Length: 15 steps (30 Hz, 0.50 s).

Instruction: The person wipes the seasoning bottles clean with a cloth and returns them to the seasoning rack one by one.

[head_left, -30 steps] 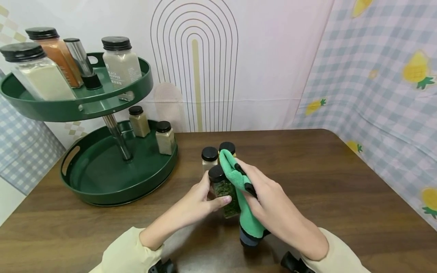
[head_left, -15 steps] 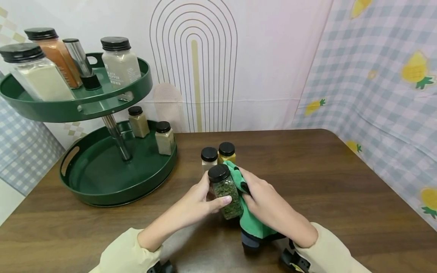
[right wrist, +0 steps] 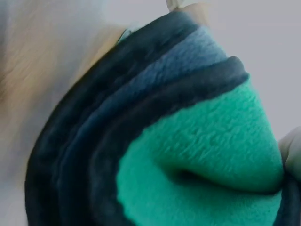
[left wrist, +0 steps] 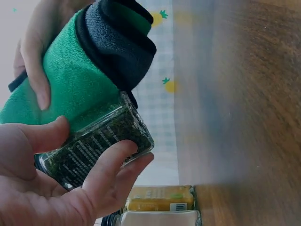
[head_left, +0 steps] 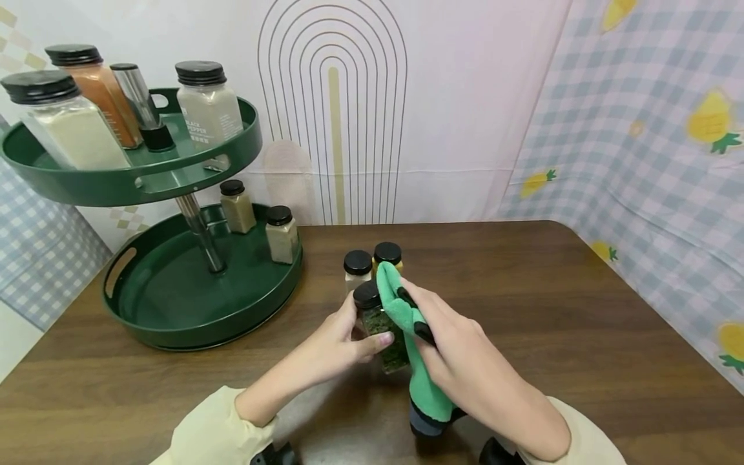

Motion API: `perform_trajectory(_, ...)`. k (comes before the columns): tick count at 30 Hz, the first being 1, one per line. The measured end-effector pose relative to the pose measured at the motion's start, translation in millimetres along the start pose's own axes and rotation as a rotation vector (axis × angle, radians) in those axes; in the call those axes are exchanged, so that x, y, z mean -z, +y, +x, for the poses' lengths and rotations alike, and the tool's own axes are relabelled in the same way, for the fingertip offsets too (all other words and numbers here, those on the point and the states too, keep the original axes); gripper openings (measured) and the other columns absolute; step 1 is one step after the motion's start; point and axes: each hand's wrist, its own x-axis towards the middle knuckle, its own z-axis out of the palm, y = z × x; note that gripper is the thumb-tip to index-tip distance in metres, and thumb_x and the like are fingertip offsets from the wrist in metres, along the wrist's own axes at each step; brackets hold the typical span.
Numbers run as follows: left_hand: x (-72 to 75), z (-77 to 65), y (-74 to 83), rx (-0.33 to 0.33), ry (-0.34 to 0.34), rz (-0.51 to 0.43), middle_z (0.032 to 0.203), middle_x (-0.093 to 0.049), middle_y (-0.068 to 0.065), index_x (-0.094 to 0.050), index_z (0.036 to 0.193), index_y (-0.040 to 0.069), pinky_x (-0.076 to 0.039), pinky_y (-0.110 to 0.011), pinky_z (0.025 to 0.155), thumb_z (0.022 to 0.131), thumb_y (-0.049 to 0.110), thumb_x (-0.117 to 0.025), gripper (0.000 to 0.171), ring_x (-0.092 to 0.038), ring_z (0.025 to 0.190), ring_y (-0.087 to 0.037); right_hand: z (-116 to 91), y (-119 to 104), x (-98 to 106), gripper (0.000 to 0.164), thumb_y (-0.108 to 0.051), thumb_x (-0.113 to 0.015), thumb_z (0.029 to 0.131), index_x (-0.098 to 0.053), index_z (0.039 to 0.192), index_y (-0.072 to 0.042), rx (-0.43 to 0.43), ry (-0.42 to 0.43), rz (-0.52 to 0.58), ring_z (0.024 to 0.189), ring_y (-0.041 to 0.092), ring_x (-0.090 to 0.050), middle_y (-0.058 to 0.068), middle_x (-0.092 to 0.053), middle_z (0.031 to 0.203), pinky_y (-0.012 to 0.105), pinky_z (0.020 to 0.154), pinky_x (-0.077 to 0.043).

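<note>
Tilted herb jar (left wrist: 89, 148), green cloth (left wrist: 70, 77) against it

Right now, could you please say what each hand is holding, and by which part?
The left hand holds the jar of green flakes around its clear body; the right hand grips the green cloth by folded fabric near its dark edging.

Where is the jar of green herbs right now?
In the head view, the herb jar is at lower centre, held in the left hand, the green cloth against its right side.
</note>
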Motion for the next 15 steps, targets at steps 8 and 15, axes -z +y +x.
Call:
perform_trajectory(8,-1.4,-1.6,4.1,0.028,-0.010,-0.117,0.119,-0.052,-0.024,-0.029,0.136,0.005,-0.056,-0.036,0.071,0.090,0.018,-0.062,0.059,-0.057,0.100,-0.028,8.9,18.1,-11.8,0.057,0.002,-0.054,0.088,-0.037,0.141,-0.010,-0.049,-0.079,-0.017,0.106,0.022,-0.059,0.009,-0.052,0.134,0.037,0.077,-0.050)
perform_trajectory(15,2.9,-2.4,6.3,0.029,-0.050,-0.210,0.128,-0.044,-0.024,-0.024,0.139,0.006,-0.054,-0.042,0.077,0.091,0.020,-0.060,0.061,-0.056,0.102,-0.027,14.0,32.9,-19.3,0.056,0.004,-0.050,0.088,-0.036,0.141,-0.008,-0.134,-0.220,0.080,0.093,0.019,-0.058,0.014,-0.053,0.132,0.029,0.067,-0.044)
